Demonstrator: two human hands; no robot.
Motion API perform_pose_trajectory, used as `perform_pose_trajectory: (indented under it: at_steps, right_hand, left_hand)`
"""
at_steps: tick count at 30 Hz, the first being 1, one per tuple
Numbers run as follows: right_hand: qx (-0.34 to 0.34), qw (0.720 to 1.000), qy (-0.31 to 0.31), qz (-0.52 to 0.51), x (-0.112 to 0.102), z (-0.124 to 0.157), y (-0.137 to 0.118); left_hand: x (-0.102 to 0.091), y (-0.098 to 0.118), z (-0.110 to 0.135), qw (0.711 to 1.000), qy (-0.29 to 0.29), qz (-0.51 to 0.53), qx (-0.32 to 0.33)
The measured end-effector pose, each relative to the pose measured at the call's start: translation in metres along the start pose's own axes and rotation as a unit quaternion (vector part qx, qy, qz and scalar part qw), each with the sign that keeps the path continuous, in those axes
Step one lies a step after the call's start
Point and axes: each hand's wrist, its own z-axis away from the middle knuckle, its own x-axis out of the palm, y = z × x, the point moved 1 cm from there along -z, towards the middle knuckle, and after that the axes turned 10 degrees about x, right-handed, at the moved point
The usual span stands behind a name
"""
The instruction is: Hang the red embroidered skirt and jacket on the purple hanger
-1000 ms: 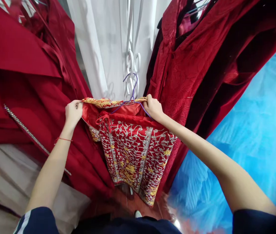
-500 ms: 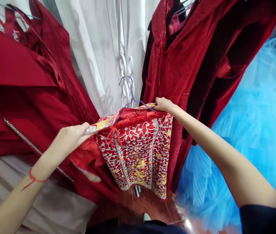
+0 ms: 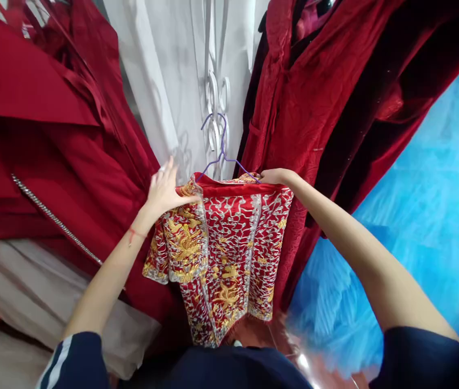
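Observation:
A red embroidered jacket [image 3: 229,254] with silver and gold patterns hangs in front of me on a purple wire hanger [image 3: 223,154]. At its left shoulder is my left hand [image 3: 167,190], fingers stretched upward and apart, the thumb lying along the collar edge. My right hand [image 3: 275,177] is closed on the jacket's upper right edge, beside the hanger's right arm; its fingertips are partly hidden behind the cloth. The jacket's left sleeve falls below my left hand, its gold embroidery facing me.
White ring hooks [image 3: 212,89] hang before a white curtain [image 3: 156,70]. Dark red dresses [image 3: 30,146] hang at left, with a red patterned dress [image 3: 306,108] and a blue tulle gown [image 3: 407,216] at right. Beige fabric [image 3: 71,313] lies low left; the reddish floor [image 3: 257,332] shows below.
My left hand has moved right and up, letting go of the jacket's edge and spreading its fingers. The left front and sleeve now hang outward. My right hand keeps its hold.

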Motion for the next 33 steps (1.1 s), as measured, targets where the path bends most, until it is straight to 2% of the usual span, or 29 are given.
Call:
perform_pose_trajectory:
  at_steps: [2, 4, 5, 7, 9, 12, 15, 17, 21, 24, 26, 28, 33]
  right_hand:
    - [-0.037, 0.998, -0.045, -0.011, -0.002, 0.006, 0.000]
    - [-0.061, 0.997, -0.041, 0.000, -0.006, 0.009, 0.000]
    - [-0.063, 0.998, -0.019, 0.011, -0.010, 0.009, 0.001]
    - [-0.061, 0.998, 0.018, 0.024, -0.019, 0.007, 0.002]
    - [-0.081, 0.995, 0.049, 0.029, -0.029, 0.004, 0.003]
    - [-0.124, 0.979, 0.144, 0.068, -0.036, 0.002, 0.003]
    - [-0.138, 0.957, 0.226, 0.117, -0.027, -0.001, -0.006]
    - [-0.101, 0.968, 0.213, 0.080, -0.014, -0.007, -0.017]
    - [0.017, 0.990, 0.138, -0.034, 0.014, -0.021, -0.032]
    - [0.023, 0.994, 0.085, -0.066, 0.024, -0.030, -0.030]
    - [0.015, 0.992, 0.070, -0.102, 0.025, -0.034, -0.023]
    - [0.009, 0.985, 0.091, -0.144, 0.023, -0.038, -0.018]
    - [0.015, 0.955, 0.194, -0.225, 0.017, -0.044, -0.015]
  left_hand:
    - [0.025, -0.022, -0.013, 0.993, -0.097, 0.049, -0.041]
    - [0.037, -0.027, -0.013, 0.990, -0.118, 0.044, -0.055]
    - [0.038, -0.025, -0.010, 0.993, -0.103, 0.023, -0.049]
    - [0.031, -0.019, 0.002, 0.998, -0.054, -0.034, -0.022]
    - [0.017, -0.015, 0.014, 0.996, -0.031, -0.085, 0.000]
    - [-0.006, -0.015, 0.021, 0.989, -0.031, -0.146, 0.009]
    - [-0.021, -0.016, 0.020, 0.980, -0.041, -0.193, 0.022]
    - [-0.024, -0.014, 0.018, 0.976, -0.053, -0.210, 0.026]
    - [-0.023, -0.012, 0.017, 0.975, -0.082, -0.208, 0.021]
    - [-0.021, -0.011, 0.017, 0.977, -0.101, -0.186, 0.021]
    - [-0.020, -0.010, 0.016, 0.978, -0.107, -0.177, 0.022]
    - [-0.019, -0.009, 0.016, 0.978, -0.108, -0.174, 0.023]
    - [-0.011, -0.010, 0.016, 0.980, -0.098, -0.170, 0.019]
